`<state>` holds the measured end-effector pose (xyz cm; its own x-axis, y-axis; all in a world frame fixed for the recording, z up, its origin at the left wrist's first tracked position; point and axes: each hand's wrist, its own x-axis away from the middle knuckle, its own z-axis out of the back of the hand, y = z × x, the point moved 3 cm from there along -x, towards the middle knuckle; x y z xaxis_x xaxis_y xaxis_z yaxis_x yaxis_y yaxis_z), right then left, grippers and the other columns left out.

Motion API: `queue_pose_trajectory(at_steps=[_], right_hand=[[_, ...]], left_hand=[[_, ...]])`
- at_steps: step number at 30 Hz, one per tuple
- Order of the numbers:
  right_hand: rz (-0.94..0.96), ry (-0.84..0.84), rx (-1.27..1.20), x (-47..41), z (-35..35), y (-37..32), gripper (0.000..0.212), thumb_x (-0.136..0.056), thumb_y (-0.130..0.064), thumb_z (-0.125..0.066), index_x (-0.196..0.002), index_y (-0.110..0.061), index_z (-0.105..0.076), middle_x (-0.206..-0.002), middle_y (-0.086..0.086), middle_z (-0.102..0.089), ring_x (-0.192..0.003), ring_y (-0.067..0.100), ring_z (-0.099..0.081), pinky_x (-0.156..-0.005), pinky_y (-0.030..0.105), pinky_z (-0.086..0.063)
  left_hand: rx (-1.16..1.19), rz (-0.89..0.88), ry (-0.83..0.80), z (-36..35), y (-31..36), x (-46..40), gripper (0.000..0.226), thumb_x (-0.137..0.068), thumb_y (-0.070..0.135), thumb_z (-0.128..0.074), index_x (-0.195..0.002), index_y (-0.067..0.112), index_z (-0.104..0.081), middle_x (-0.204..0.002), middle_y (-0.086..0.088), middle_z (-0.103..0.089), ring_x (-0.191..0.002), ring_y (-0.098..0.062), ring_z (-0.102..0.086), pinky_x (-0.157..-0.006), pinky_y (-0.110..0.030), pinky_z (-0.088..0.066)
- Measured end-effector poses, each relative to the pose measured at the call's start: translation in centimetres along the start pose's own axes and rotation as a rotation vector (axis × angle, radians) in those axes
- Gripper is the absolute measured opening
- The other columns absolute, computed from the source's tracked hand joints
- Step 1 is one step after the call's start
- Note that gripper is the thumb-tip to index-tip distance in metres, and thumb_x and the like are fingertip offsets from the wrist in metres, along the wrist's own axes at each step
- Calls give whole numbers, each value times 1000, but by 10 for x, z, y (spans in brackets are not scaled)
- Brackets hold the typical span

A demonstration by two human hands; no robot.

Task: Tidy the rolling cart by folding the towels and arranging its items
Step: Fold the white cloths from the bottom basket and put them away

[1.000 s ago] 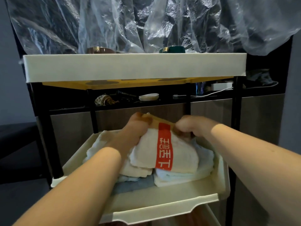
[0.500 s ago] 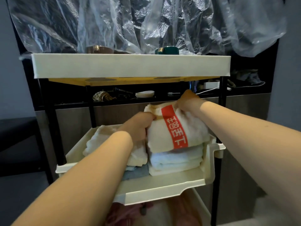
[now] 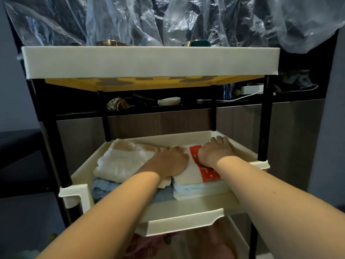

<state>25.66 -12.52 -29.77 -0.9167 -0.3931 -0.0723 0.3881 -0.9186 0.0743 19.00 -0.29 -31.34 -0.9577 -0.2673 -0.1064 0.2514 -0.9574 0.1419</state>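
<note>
The rolling cart's middle tray (image 3: 186, 223) is cream plastic between black posts. Two stacks of folded towels lie in it. On top of the right stack lies a white towel with a red band (image 3: 207, 172), over pale blue and white towels (image 3: 201, 189). The left stack has a cream towel (image 3: 123, 161) on a blue one (image 3: 104, 186). My left hand (image 3: 168, 161) lies flat, palm down, across the gap between the stacks. My right hand (image 3: 214, 154) presses flat on the red-banded towel, fingers spread toward the tray's back wall.
The cart's top tray (image 3: 149, 62) hangs just above, holding a brown object (image 3: 110, 43) and a green one (image 3: 196, 43). Clear plastic sheeting (image 3: 168, 17) drapes behind. A dark shelf behind holds a shell (image 3: 117, 104) and white dish (image 3: 169, 100). Pink fabric (image 3: 149, 247) lies in the bottom tray.
The red-banded towel, held up by both hands before, now lies flat on the right stack. Both hands have let go and rest palm down on the towels.
</note>
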Motion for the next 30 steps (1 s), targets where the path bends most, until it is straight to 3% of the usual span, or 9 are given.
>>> queue_pose_trajectory(at_steps=[3,6,11,19,22,24,26,28,30], right_hand=[[-2,1,-86,-4,-7,2,66,-96,-40,-21,-152,-6,-21,-161,17,-10,-149,34,-6,-121,45,0],[5,-4,-119,-5,-14,3,66,-97,-40,-16,-154,-6,-12,-162,15,-1,-150,31,0,-121,43,2],[28,-43,-127,-3,-17,3,67,-98,-44,-15,-155,-9,-7,-163,14,3,-150,30,4,-121,42,5],[48,-1,-128,8,-14,2,65,-99,-40,-17,-153,-6,-14,-162,16,-6,-150,31,-3,-122,44,-1],[50,116,-122,15,-5,-1,63,-97,-38,-20,-147,-2,-31,-157,18,-23,-146,34,-18,-121,46,-10],[78,222,-138,24,6,-2,59,-95,-36,-24,-141,-3,-41,-152,17,-33,-141,32,-27,-119,47,-15],[123,245,-188,35,18,-3,57,-95,-34,-27,-143,-5,-38,-155,14,-31,-143,30,-27,-119,44,-16],[135,178,-270,49,31,0,55,-98,-31,-26,-148,-7,-30,-159,11,-23,-146,27,-20,-121,40,-13],[148,55,-314,70,45,6,58,-100,-31,-27,-153,-10,-18,-162,7,-13,-149,23,-10,-122,35,-6]], left_hand=[[-77,54,-47,0,-4,-2,61,-98,53,-11,-155,32,-19,-163,4,-17,-150,-29,-13,-115,-65,-2],[-59,104,-103,-4,-1,-1,59,-99,52,-10,-156,33,-13,-164,11,-8,-152,-25,-4,-107,-75,7],[7,104,-124,-6,-4,1,59,-100,54,-10,-156,33,-8,-165,10,-5,-151,-23,-6,-111,-70,7],[60,88,-88,-8,-3,6,58,-101,52,-10,-156,33,-11,-165,9,-5,-151,-24,-7,-111,-69,9],[74,77,-32,-4,0,9,57,-102,49,-14,-154,30,-20,-164,3,-15,-149,-27,-17,-115,-65,2],[107,64,94,3,2,15,55,-101,46,-19,-149,23,-34,-157,-5,-32,-142,-30,-33,-116,-59,-16],[158,45,233,11,3,31,51,-102,42,-23,-142,16,-43,-149,-9,-43,-135,-29,-42,-115,-51,-27],[184,86,255,24,5,50,50,-103,38,-25,-145,16,-39,-153,-9,-39,-139,-28,-36,-118,-45,-23],[206,206,113,39,7,68,53,-104,39,-24,-153,18,-26,-161,-5,-23,-148,-24,-21,-122,-40,-13]])
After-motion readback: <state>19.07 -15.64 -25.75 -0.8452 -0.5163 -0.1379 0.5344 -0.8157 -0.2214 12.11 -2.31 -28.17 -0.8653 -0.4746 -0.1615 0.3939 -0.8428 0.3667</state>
